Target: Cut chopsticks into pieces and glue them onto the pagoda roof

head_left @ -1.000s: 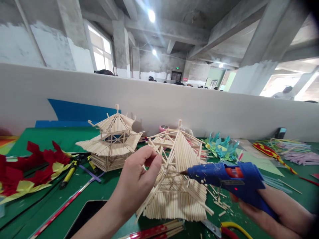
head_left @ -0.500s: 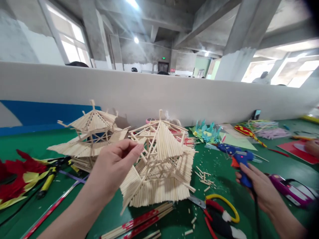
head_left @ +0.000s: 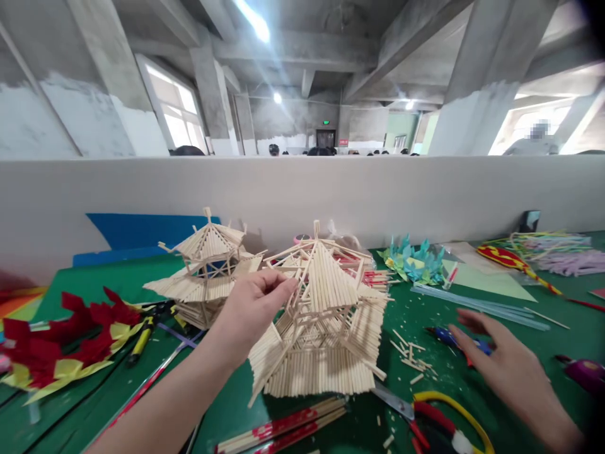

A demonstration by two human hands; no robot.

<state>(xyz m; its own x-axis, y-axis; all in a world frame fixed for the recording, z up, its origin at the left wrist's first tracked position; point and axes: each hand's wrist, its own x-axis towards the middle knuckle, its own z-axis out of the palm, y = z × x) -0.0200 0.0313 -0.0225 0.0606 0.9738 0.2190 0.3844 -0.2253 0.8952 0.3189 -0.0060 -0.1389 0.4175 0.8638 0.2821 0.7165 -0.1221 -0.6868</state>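
A pagoda model of thin wooden sticks stands on the green table in front of me. My left hand pinches a stick at the left edge of its upper roof. My right hand hovers open, fingers spread, over the table to the right. Just beyond its fingertips lies the blue glue gun, out of the hand. A second stick pagoda stands behind on the left.
Red and yellow paper flowers and yellow-handled pliers lie at left. Wrapped chopsticks and yellow-handled scissors lie near me. Teal paper flowers and coloured strips sit at the back right. A white partition wall bounds the table.
My right hand carried the blue glue gun away from the pagoda roof, set it down on the table at right and let go. My left hand kept its pinch on the roof.
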